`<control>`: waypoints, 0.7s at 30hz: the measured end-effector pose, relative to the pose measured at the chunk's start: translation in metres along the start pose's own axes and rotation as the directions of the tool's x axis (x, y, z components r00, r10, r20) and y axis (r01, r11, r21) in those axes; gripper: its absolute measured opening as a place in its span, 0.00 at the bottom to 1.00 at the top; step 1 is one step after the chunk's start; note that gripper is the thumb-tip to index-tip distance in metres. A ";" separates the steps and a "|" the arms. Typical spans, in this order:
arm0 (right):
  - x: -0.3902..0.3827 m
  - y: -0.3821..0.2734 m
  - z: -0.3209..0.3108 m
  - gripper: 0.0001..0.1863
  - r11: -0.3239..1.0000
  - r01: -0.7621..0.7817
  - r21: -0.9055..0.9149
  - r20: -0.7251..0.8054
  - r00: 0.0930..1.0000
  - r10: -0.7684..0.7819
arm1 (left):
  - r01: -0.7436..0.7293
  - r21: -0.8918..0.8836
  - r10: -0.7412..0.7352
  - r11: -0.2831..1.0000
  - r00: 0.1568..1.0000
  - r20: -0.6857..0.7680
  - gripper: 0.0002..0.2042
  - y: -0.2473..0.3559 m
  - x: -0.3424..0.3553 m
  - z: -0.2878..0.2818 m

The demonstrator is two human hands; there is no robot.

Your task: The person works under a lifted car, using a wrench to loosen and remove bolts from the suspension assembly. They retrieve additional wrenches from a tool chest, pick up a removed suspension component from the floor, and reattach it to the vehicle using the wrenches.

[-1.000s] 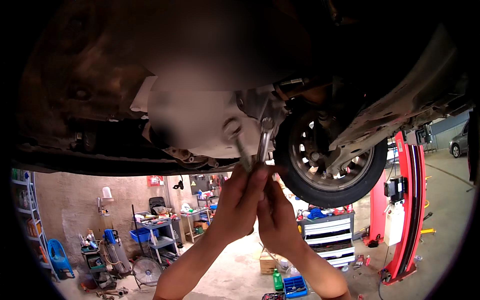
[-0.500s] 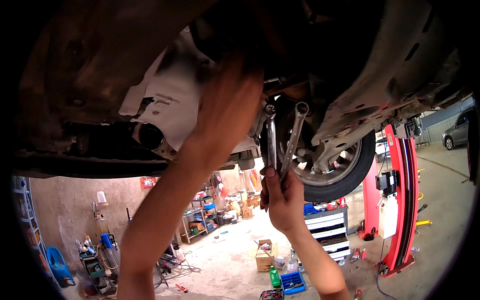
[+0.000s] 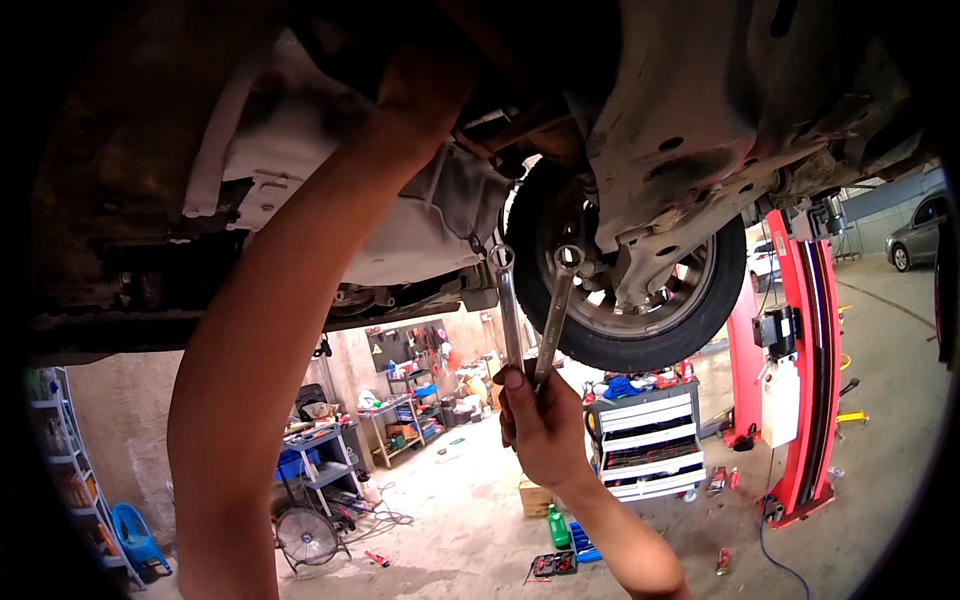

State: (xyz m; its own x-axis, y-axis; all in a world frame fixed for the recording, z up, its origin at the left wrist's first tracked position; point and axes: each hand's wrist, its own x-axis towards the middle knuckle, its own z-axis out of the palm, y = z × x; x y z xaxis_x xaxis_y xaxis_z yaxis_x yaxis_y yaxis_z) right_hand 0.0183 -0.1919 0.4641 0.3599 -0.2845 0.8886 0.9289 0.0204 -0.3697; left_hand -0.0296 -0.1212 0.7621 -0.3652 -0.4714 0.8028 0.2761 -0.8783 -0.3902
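My right hand (image 3: 543,428) is closed round two ring-ended wrenches, held upright side by side and spread into a narrow V. A shiny wrench (image 3: 510,315) is on the left and a duller wrench (image 3: 556,325) on the right, ring ends uppermost. Both stand below the car's underbody (image 3: 700,110), in front of a wheel (image 3: 640,330). Raised high, my left hand (image 3: 425,90) reaches into the dark area above a pale grey cover (image 3: 390,235). Shadow hides its fingers and whatever they touch.
A red lift post (image 3: 805,370) stands at the right, near a drawered tool cart (image 3: 650,445). On the floor are a green bottle (image 3: 557,525), an open tool case (image 3: 553,565) and a fan (image 3: 307,537). Shelving and a blue chair (image 3: 138,540) line the left side.
My left hand has gone higher and deeper into the dark underbody. My right hand, still gripping both wrenches, sits slightly lower and further left in view. The whole view has shifted.
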 end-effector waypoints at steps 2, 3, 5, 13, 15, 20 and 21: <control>-0.003 0.012 -0.003 0.13 0.999 -0.038 0.007 -0.003 0.999 0.038 | -0.010 -0.096 0.012 0.995 1.000 0.020 0.07 0.003 0.006 0.008; -0.005 0.016 -0.004 0.13 0.998 -0.070 0.009 -0.004 0.998 0.070 | -0.015 -0.096 0.018 0.995 1.000 0.025 0.07 0.004 0.011 0.013; -0.008 0.024 -0.002 0.14 0.996 -0.084 0.036 0.008 0.996 0.084 | 0.017 -0.206 -0.032 0.978 0.997 -0.069 0.11 0.002 0.020 0.024; -0.012 0.044 0.008 0.12 0.988 -0.111 0.104 0.019 0.994 0.109 | 0.022 -0.529 -0.168 0.848 0.959 -0.228 0.16 0.010 0.036 0.057; -0.013 0.044 0.011 0.13 0.990 -0.096 0.105 0.021 0.995 0.095 | 0.067 -0.474 -0.175 0.878 0.966 -0.189 0.15 0.004 0.043 0.062; -0.011 0.042 0.006 0.13 0.989 -0.111 0.094 -0.033 0.993 0.115 | 0.039 -0.355 -0.041 0.934 0.999 0.001 0.16 -0.001 0.034 0.041; -0.012 0.044 0.004 0.13 0.986 -0.130 0.100 -0.032 0.990 0.134 | 0.039 -0.377 -0.036 0.925 0.999 0.014 0.16 0.003 0.037 0.052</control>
State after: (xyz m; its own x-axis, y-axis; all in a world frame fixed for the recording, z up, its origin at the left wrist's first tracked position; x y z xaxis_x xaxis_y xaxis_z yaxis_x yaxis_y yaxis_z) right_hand 0.0556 -0.1841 0.4380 0.4783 -0.3092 0.8219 0.8781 0.1535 -0.4532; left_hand 0.0040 -0.1369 0.8147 -0.3627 -0.4382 0.8225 -0.0939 -0.8609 -0.5001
